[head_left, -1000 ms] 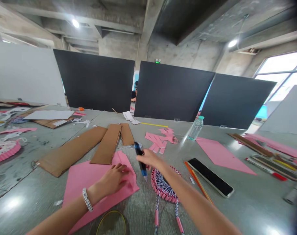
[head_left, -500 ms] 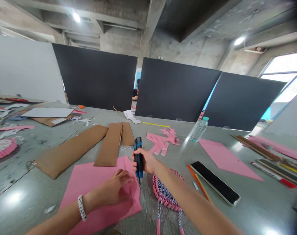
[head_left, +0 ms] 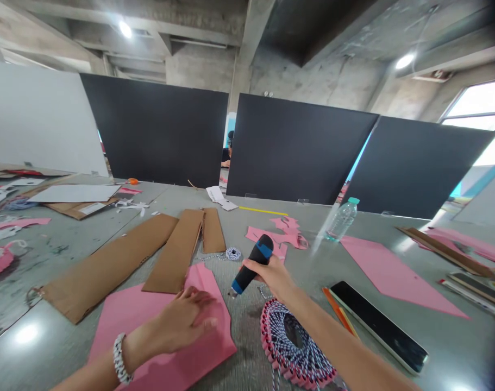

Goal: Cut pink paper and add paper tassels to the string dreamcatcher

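Utility knife now tilted in right fist

The right hand wraps tightly around the black-and-blue handle, which has tipped from upright to a slant, tip down towards the left. The left hand rests open on the pink paper, just left of the tip. A woven paper disc lies near the right wrist; cardboard strips lie farther off.

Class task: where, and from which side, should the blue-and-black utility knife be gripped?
Grip the thick black-and-blue handle from above, as the right hand does, keeping behind the narrow tip: the body tapers to that tip, which points down toward the table.
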Demonstrator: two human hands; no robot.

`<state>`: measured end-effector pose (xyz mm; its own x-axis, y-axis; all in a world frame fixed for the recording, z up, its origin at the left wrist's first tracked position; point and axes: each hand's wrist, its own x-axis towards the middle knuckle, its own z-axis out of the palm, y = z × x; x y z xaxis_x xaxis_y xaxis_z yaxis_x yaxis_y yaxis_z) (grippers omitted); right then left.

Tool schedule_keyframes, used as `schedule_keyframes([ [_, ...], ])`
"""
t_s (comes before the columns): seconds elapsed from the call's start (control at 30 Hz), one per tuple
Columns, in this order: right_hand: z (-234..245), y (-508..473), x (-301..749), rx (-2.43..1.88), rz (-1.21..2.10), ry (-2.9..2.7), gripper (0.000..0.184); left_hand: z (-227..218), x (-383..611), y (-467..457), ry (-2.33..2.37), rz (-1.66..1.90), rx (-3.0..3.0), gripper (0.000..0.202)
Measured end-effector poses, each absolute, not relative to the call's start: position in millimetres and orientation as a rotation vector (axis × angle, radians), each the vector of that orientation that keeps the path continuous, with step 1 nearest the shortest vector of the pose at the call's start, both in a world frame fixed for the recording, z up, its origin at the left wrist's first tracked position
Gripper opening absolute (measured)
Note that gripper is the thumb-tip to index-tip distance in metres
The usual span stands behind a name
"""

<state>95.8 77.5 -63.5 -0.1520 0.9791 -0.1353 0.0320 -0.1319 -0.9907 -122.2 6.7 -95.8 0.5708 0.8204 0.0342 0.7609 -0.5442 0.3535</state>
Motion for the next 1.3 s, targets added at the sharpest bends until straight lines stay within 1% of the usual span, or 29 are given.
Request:
schedule_keyframes([
  [0.07,-65,75,98,-1.306,1.303,-1.347,0.025,-94,-126,13,1.284,0.282,2.488,0.038],
  [0.17,-69,70,97,-1.320,1.180,-1.457,0.023,-99,-128,23,1.269,0.262,2.527,0.042],
  [0.3,-79,65,93,-1.282,1.067,-1.534,0.025,-113,-120,33,1.306,0.325,2.599,0.032],
  [0.4,-84,63,94,-1.257,1.038,-1.593,0.026,-124,-113,36,1.363,0.406,2.567,0.033],
  [0.5,-77,62,101,-1.307,0.990,-1.789,0.022,-128,-113,39,1.356,0.440,2.554,0.030],
  [0.57,-67,62,107,-1.410,0.847,-1.973,0.018,-125,-115,42,1.329,0.441,2.551,0.026],
  [0.6,-61,61,110,-1.468,0.797,-2.038,0.018,-122,-116,43,1.303,0.436,2.553,0.027],
  [0.63,-55,60,114,-1.520,0.815,-2.070,0.018,-118,-117,45,1.267,0.434,2.556,0.030],
  [0.67,-51,59,116,-1.554,0.907,-2.077,0.018,-113,-116,46,1.219,0.440,2.555,0.034],
  [0.77,-44,52,122,-1.507,1.336,-2.012,0.015,-99,-108,47,1.041,0.520,2.521,0.046],
  [0.8,-43,48,122,-1.456,1.416,-1.986,0.013,-95,-103,47,0.989,0.558,2.511,0.046],
  [0.83,-43,45,122,-1.393,1.457,-1.967,0.011,-92,-99,46,0.948,0.596,2.514,0.042],
  [0.9,-43,37,120,-1.276,1.487,-1.936,0.009,-89,-91,46,0.898,0.671,2.568,0.027],
  [0.97,-44,29,115,-1.194,1.481,-1.901,0.019,-90,-87,45,0.924,0.758,2.636,0.019],
  [1.1,-55,19,99,-1.243,1.333,-1.771,0.058,-96,-84,40,1.076,0.897,2.773,0.026],
  [1.13,-59,20,94,-1.251,1.301,-1.742,0.065,-97,-84,37,1.094,0.884,2.835,0.026],
  [1.17,-64,21,91,-1.262,1.270,-1.722,0.065,-98,-84,35,1.095,0.850,2.900,0.026],
  [1.2,-68,23,88,-1.284,1.232,-1.706,0.057,-98,-85,33,1.098,0.803,2.947,0.025],
  [1.27,-74,28,86,-1.376,1.142,-1.682,0.033,-100,-90,30,1.138,0.695,2.940,0.024],
  [1.3,-75,29,87,-1.441,1.087,-1.673,0.024,-102,-95,30,1.161,0.633,2.895,0.025],
])
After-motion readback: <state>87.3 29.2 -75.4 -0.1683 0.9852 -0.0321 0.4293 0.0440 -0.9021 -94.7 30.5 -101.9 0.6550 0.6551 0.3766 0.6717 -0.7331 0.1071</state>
